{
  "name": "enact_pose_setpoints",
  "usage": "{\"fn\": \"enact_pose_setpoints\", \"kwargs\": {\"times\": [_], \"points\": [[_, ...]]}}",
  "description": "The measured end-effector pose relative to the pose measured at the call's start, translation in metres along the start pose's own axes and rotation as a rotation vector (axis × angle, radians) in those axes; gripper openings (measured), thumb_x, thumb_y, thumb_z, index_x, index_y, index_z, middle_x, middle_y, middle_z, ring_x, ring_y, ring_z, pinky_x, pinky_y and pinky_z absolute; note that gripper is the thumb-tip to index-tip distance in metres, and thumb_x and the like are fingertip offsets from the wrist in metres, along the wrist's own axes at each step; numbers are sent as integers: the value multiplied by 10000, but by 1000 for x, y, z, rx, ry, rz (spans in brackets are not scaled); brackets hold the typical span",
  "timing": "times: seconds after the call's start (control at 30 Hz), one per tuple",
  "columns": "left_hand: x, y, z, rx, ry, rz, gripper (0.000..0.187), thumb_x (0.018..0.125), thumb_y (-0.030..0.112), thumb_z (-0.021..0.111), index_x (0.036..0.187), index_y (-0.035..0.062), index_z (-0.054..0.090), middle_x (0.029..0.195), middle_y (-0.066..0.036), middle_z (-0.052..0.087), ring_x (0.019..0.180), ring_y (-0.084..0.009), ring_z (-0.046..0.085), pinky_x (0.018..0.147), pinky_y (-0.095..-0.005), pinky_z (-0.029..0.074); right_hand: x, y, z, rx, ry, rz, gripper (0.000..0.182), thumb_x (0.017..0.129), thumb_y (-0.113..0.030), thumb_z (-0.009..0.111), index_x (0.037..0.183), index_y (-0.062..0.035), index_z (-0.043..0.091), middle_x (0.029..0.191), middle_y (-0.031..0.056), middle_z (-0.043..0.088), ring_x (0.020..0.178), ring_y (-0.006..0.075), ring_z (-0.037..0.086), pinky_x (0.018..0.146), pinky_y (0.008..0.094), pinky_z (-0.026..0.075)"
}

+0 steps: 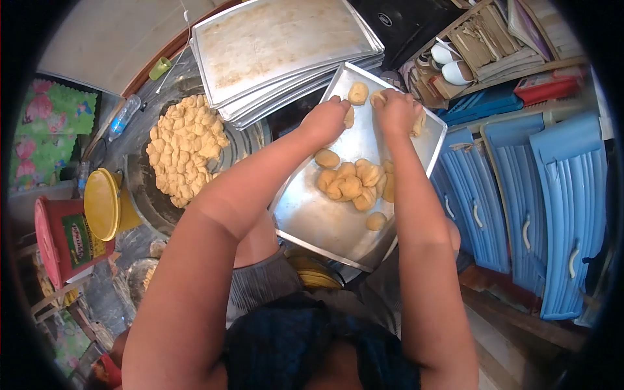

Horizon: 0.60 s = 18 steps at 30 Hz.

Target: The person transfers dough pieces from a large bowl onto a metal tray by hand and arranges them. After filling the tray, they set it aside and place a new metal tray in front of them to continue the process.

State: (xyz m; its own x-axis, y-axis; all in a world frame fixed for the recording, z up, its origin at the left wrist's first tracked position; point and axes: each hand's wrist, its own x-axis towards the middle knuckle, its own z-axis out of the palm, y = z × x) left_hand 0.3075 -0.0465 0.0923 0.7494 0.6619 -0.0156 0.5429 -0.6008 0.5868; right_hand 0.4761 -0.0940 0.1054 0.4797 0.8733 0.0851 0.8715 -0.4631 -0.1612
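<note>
Both hands work at the far end of a metal tray (325,224) that rests tilted on the person's lap. The left hand (327,119) is curled down over a dough piece, fingers closed on it against the tray floor. The right hand (398,109) is likewise bunched over another piece near the far right corner (a bit of dough shows under its outer edge). How tightly either one grips I cannot tell.

Judging from the pose, the step in hand is setting pieces out in a row along the far edge. Done well, each piece sits apart from its neighbour, pressed lightly so it does not slide down the slope.

One loose dough ball (357,93) lies between the hands at the rim. A clump of dough pieces (354,183) sits mid-tray, roughly eight, touching each other, with one single piece (375,221) lower down, apart.

To the left, a round pan holds a large heap of dough (185,146), too many to count. A stack of empty trays (279,49) lies beyond, about five. A red bucket (62,237) and a yellow lid (103,203) stand at far left.
</note>
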Motion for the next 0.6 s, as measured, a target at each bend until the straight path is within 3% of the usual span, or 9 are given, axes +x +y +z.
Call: {"fn": "enact_pose_setpoints", "kwargs": {"times": [0.13,0.2,0.37,0.47,0.6], "points": [[2,0,0,7,-12,-4,330,700,82,638,1009,16,545,977,-180,539,899,-344,571,795,-403,472,-2,-15,-5,-54,112,-63,368,705,-221,640,1069,-172,626,1140,46,560,1137,244,420,880,476,281],[3,1,1,8,-15,3,328,700,82,639,1007,16,545,974,-181,539,896,-345,572,794,-404,472,-1,-20,4,71,128,-343,387,708,-191,620,1095,-200,613,1154,20,541,1150,236,406,914,503,261],[2,-2,3,2,14,19,338,701,73,634,1022,19,546,974,-183,541,888,-346,575,788,-404,473,4,-34,12,48,-25,-228,434,726,-164,615,1155,-216,574,1167,18,525,1157,232,402,975,532,211],[1,0,1,14,7,0,335,705,67,626,1027,18,548,977,-183,542,892,-347,575,787,-403,475,0,-30,13,63,85,-226,424,723,-192,636,1143,-205,581,1172,46,518,1154,244,405,969,524,229],[0,0,0,8,5,2,323,709,61,616,1022,14,552,982,-184,543,893,-348,576,786,-400,477,4,33,-2,239,287,40,459,707,-247,656,1147,-142,581,1154,135,514,1111,313,446,946,422,347]]}}
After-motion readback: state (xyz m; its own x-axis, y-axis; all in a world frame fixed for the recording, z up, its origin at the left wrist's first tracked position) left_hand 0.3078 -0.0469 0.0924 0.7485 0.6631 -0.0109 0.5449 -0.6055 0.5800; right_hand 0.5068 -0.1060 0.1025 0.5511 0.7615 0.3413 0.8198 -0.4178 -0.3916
